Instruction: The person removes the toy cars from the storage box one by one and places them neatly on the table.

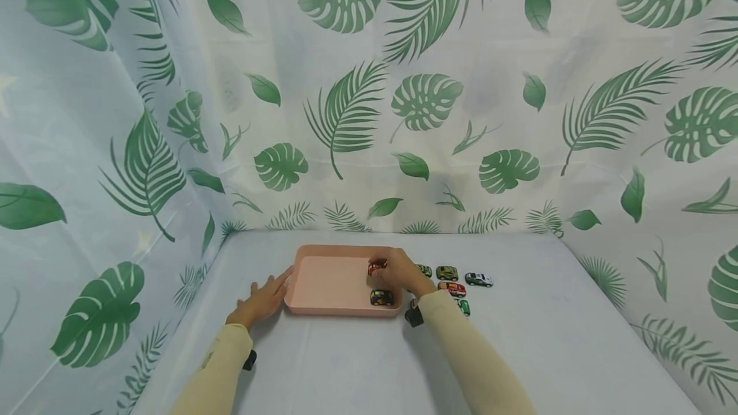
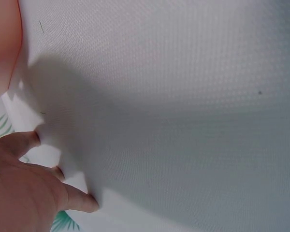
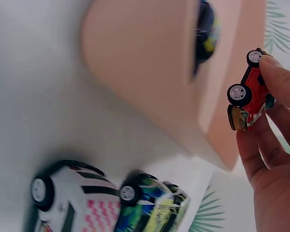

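A red toy car is pinched between the thumb and fingers of my right hand, over the right side of a pink tray. Inside the tray, close to that hand, sits a dark toy car with yellow marks. My left hand lies at the tray's left edge, fingers spread; in the left wrist view its fingertips touch the white table surface. That hand holds nothing.
Right of the tray stand several toy cars: a camouflage one, a white-and-green one and an orange-red one. A white car with pink checks sits beside the tray. Leaf-printed curtains hang behind the table.
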Demonstrator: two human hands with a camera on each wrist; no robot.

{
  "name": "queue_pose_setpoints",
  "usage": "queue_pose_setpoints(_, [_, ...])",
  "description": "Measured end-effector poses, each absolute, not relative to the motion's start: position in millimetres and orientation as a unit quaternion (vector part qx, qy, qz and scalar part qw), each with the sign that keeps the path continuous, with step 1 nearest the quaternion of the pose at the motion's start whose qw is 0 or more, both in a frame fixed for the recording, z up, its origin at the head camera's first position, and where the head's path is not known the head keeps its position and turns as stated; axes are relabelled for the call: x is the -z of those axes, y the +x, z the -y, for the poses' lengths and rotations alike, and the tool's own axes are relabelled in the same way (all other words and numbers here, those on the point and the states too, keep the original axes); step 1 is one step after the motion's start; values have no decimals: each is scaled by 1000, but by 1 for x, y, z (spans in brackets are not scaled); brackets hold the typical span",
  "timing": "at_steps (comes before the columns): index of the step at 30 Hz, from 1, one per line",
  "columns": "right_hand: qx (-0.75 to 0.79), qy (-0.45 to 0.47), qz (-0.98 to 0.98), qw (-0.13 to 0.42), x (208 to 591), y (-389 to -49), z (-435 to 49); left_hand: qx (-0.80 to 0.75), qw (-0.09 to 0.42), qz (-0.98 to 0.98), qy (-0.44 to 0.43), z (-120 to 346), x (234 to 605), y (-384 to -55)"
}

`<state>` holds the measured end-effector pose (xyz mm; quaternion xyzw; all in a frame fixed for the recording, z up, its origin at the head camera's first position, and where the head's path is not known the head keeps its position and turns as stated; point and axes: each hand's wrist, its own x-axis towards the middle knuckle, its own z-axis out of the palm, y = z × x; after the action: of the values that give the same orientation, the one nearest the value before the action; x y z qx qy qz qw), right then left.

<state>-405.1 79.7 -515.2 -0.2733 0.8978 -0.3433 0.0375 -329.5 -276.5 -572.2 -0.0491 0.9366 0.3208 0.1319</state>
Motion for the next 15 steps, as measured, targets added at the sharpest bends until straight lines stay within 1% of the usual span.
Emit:
queue_pose_setpoints(3, [339, -286, -896, 26, 512, -408, -83, -317, 135, -938, -48, 274, 567, -326])
queue_pose_setpoints(8, [332, -295, -896, 20, 505, -412, -91, -320, 137, -936, -52, 266, 547, -313])
queue_pose_setpoints(15, [345, -289, -892, 36, 499, -411, -105, -309, 134, -941, -38, 265, 541, -311])
